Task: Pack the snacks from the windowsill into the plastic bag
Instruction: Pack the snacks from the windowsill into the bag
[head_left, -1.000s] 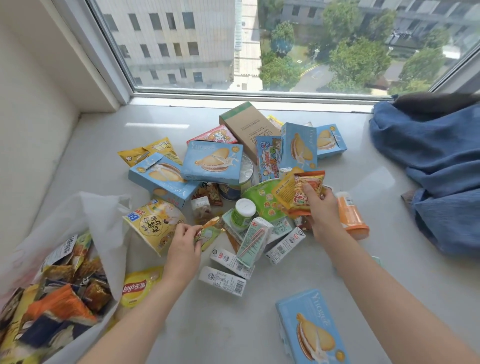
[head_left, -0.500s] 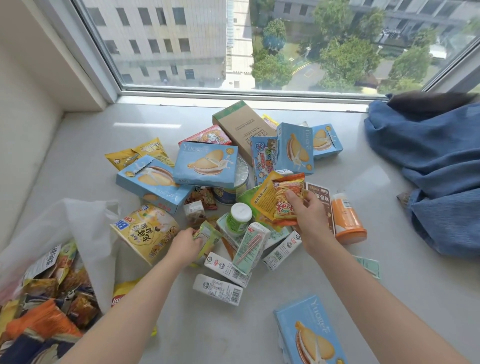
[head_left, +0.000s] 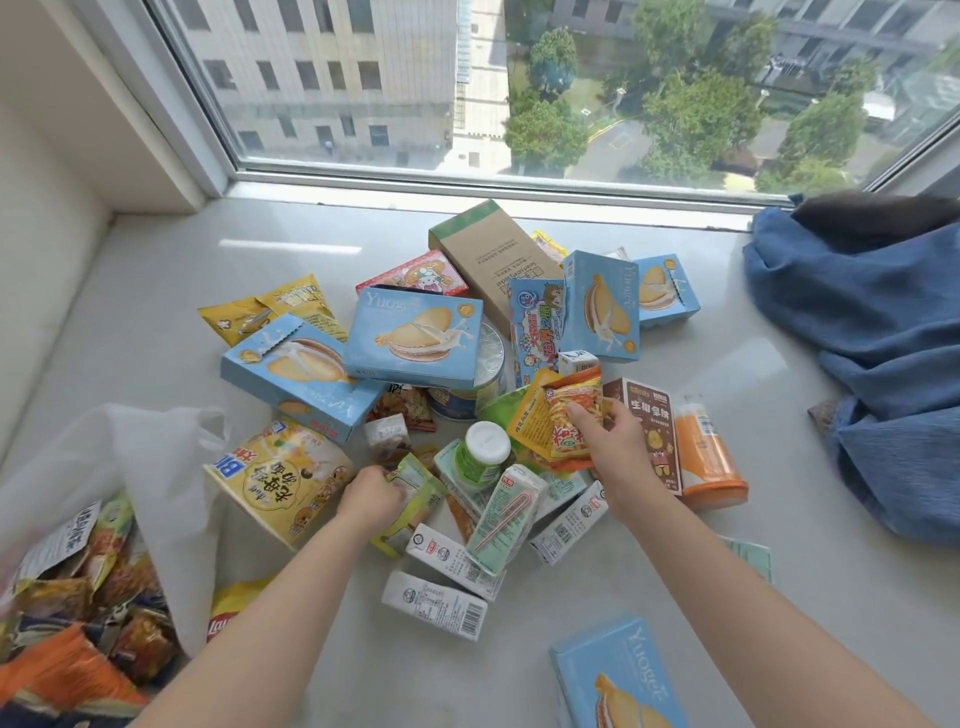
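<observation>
A heap of snacks covers the grey windowsill: blue biscuit boxes, white milk cartons, a yellow noodle cup and a green-capped bottle. My left hand grips a small green and yellow packet low in the heap. My right hand pinches orange and yellow snack packets, lifted slightly above the pile. The white plastic bag lies open at the left, with several packets inside it.
A blue cloth bundle lies at the right of the sill. An orange bottle and a brown carton lie beside my right hand. One blue biscuit box sits apart near the front. The window frame closes the back.
My right hand has lifted the orange and yellow packets off the pile and drawn them toward me. My left hand has closed round the small green packet.
</observation>
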